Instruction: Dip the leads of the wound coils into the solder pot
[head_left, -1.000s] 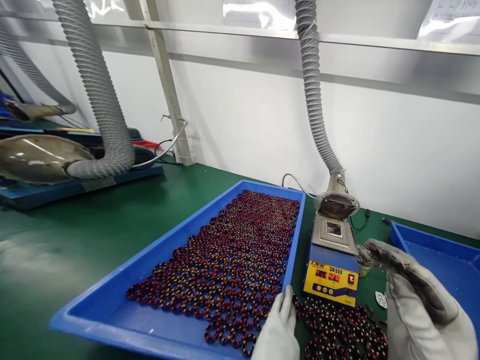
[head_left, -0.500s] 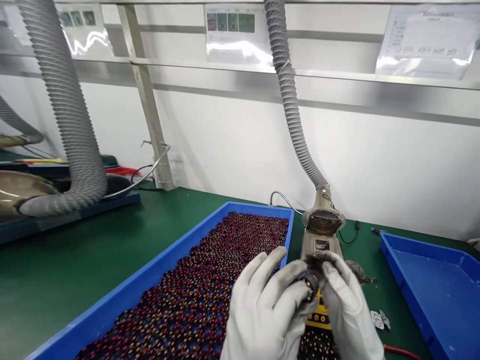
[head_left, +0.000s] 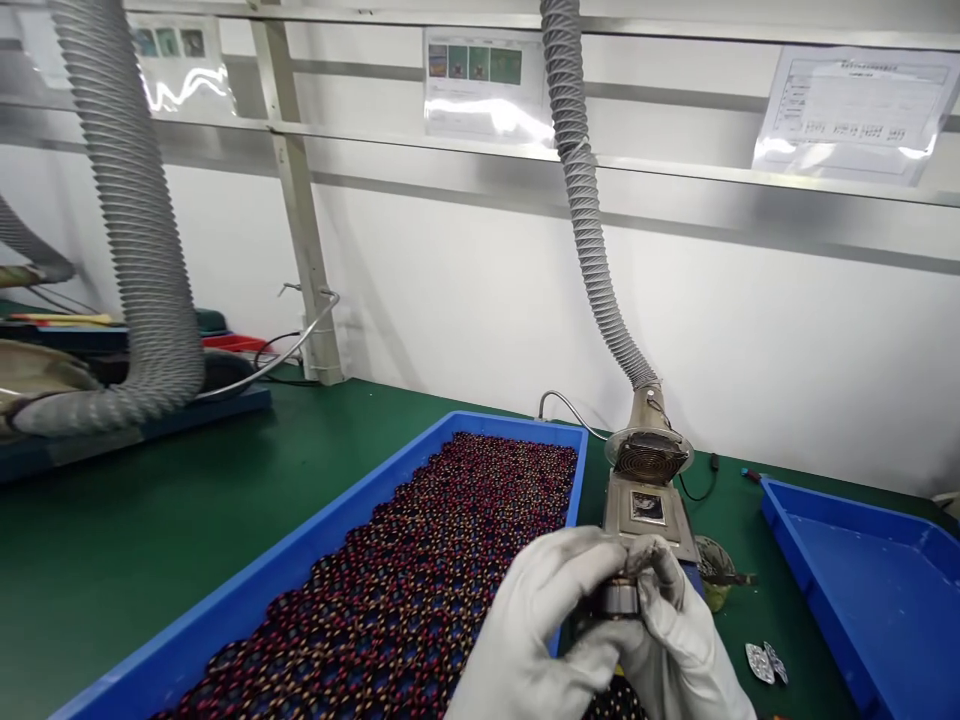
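Observation:
Both my hands wear white gloves with dark-stained fingertips and meet at the lower right centre. My left hand is closed round a small dark ring-shaped part, thumb below and fingers above. Pinched together at the same part is my right hand, its fingertips at the upper right side. Fingers cover much of the part. Just beyond the hands stands a metal box with a small square opening, which looks like a solder pot. To the left, a long blue tray carries many rows of dark parts with red and copper-coloured ends.
A grey ribbed hose ends in a metal hood over the box. Right of it are a small cup with a stick, crumpled foil-like scraps and another blue tray. A wider hose hangs at left.
The ring-shaped part has been turned, so its smooth side now faces me. My left fingers have curled in around it, and both hands sit slightly lower. The view has tilted up a little.

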